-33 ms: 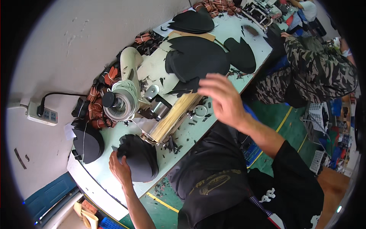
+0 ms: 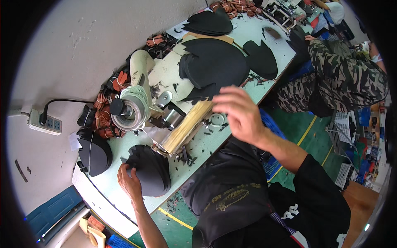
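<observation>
My left hand [image 2: 129, 182] is at the left edge of a stack of black cut-out pieces [image 2: 151, 171] on the near left of the table, thumb and fingers closed on the edge of the upper pieces. The pieces are rounded, with a notched end. In the air over the table's front edge, my right hand [image 2: 240, 113] has its fingers stretched toward the left, partly blurred, with nothing visible in them. Just left of its fingertips lies the pale yellow roller or bar [image 2: 188, 127] of a bench machine [image 2: 142, 68].
A tied black stack [image 2: 95, 155] stands by the wall, near a power strip [image 2: 49, 124]. More black pieces [image 2: 215, 62] lie beyond the machine. Bundled brown strips [image 2: 109, 118] line the wall. A person in camouflage clothing [image 2: 347, 74] works at far right; a blue basket [image 2: 271, 165] is below.
My right hand has dropped slightly, toward the table's front edge. My left hand stays at the stack.
</observation>
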### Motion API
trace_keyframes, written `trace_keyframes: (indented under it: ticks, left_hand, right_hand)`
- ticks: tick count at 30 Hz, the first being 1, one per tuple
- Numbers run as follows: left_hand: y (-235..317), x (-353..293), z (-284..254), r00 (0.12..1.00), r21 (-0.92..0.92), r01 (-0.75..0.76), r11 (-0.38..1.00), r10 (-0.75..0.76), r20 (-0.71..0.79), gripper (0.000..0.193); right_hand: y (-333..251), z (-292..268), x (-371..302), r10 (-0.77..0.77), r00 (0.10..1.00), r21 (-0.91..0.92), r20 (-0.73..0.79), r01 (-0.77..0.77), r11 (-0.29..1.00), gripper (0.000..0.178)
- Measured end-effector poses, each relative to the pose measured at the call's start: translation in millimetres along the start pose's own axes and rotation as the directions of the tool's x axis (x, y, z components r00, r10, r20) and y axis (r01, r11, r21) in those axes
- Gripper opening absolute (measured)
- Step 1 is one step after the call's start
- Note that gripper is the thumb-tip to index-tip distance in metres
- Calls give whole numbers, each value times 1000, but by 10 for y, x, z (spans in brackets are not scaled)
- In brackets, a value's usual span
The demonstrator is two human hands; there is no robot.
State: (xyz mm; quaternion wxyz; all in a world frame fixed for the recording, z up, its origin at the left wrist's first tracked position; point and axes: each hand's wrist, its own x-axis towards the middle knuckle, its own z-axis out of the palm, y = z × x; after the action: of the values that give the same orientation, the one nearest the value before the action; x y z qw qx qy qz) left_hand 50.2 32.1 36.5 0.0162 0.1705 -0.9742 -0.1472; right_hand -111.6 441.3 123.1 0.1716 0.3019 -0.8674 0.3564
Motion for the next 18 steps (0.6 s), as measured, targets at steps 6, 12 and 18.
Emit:
trace_keyframes:
  ticks: [6, 12, 18]
  left_hand:
    - [73, 30, -3, 998, -55, 30, 998, -33, -56, 33]
    - [25, 31, -106, 1000, 51, 12, 999, -12, -2, 36]
    - [1092, 125, -686, 864, -567, 111, 816, 203, 462, 23]
  right_hand:
    - [-440, 475, -541, 107, 978, 469, 181, -181, 864, 23]
    - [-666, 591, -720, 136, 930, 541, 341, -312, 781, 21]
    - [-594, 521, -622, -56, 768, 632, 638, -480, 608, 30]
